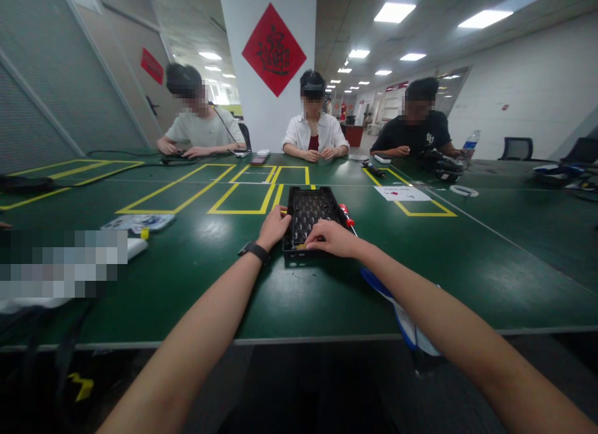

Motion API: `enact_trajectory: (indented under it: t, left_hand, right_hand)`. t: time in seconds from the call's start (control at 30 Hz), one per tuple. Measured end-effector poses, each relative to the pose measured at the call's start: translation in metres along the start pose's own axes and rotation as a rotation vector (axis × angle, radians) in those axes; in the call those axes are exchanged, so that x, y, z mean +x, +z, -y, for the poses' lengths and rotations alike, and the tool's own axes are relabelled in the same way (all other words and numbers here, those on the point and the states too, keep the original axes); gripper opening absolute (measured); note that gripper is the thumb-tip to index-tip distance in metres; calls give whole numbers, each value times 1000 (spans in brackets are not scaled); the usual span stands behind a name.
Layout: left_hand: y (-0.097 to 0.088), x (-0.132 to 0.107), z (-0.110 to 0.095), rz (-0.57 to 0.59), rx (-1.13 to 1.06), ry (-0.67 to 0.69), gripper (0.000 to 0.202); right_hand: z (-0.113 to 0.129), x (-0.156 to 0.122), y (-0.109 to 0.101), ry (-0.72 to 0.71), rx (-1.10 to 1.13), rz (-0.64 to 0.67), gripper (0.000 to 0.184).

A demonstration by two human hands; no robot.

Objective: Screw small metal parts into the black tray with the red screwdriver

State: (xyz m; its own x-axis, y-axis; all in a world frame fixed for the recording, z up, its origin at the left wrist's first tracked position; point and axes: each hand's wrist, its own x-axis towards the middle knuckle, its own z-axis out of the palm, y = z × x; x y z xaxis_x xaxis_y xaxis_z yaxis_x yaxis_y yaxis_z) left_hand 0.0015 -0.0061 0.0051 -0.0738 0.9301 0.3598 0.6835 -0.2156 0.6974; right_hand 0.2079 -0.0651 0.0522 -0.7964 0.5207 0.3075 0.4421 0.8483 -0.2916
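two hands: both are at the black tray; twelve o'clock here means straight away from the wearer.
left hand: narrow grip on the tray's wall at nine o'clock, the fingers partly hidden.
right hand: fingers bent and drawn close together, coming in from four o'clock, the tips at a small yellowish piece; whether they pinch it or only press it, i cannot tell.
work so far: the tray is open on top and within reach of both hands, which looks like the middle of a handling step.
work left: the yellowish piece seems not yet let go; how many such pieces remain cannot be told.
tray place: on the green surface, straight ahead at twelve o'clock from the wearer.
tray looks: black, oblong, its long side running from six to twelve, with low raised walls.
tray inside: rows of small pale shapes across a dark floor, too small to name; the yellowish piece is at the six o'clock end.
tray neighbours: a red-handled tool just beside it at three o'clock; a blue and white item near five o'clock.
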Motion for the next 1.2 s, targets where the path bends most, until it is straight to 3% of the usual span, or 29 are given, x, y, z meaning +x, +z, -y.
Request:
enact_trajectory:
  t: [0.17, 1.2]
  left_hand:
    - [0, 0, 1, -2, 7, 4, 31]
    - [3, 2, 5, -20, 14, 4, 31]
  right_hand:
    - [-1, 1, 1, 10, -37, 50, 25]
    - [-2, -1, 5, 77, 126, -20, 27]
